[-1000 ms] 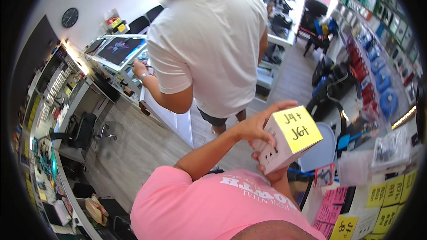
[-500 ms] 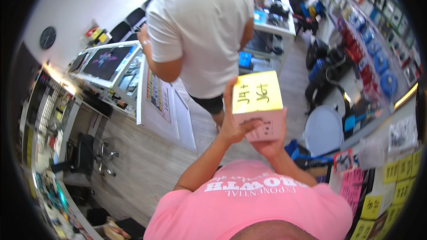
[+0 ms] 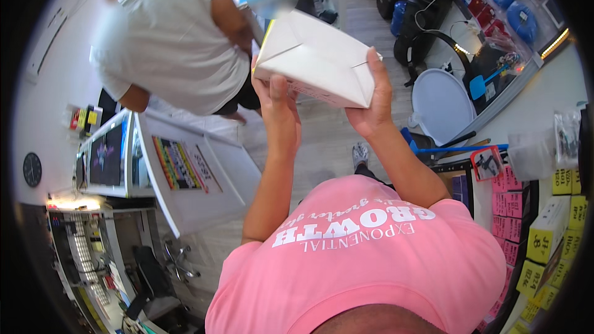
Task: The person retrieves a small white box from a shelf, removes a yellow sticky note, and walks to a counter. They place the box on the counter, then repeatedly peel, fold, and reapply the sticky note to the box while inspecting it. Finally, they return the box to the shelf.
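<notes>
I hold a white cardboard box [image 3: 315, 65] up in front of me with both hands, its plain folded side facing me. My left hand [image 3: 276, 108] grips the box's left lower edge and my right hand [image 3: 372, 100] wraps its right end, thumb on the face. A thin yellow edge of a sticky note shows at the box's top left corner. Below the arms is my pink shirt [image 3: 365, 260] with white lettering.
Just beyond the box, a person in a white shirt [image 3: 167, 37] stands by a white counter [image 3: 198, 185] with a screen [image 3: 106, 154]. Right: shelves of pink and yellow-labelled boxes [image 3: 544, 229], a round white stool [image 3: 442, 105], black bags [image 3: 427, 12].
The box has been lifted higher and tipped over. Its yellow note face has turned away and its plain white side now faces me. Both hands still hold it.
</notes>
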Motion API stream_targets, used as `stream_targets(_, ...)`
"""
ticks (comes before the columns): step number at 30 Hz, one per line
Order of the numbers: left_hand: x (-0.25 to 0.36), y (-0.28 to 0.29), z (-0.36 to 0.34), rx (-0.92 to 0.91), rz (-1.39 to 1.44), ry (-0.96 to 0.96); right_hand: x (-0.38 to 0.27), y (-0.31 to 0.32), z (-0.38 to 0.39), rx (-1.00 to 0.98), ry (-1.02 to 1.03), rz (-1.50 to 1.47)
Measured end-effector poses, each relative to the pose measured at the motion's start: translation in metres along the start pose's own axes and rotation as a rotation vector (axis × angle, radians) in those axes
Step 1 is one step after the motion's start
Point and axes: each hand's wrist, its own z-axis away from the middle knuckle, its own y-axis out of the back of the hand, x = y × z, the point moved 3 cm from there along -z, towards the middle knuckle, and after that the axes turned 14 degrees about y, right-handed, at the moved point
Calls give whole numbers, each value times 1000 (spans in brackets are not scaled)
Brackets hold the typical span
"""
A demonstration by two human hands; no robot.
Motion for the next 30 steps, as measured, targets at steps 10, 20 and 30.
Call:
stream_targets(10,-6,-57,-176,36,342,148,-48,-4,-175,-485,216,0)
stream_targets(20,19,-53,-308,8,336,46,-32,-14,-311,-590,162,73)
stream_targets(30,32,0,-418,68,354,-117,14,-22,-404,-472,-72,172)
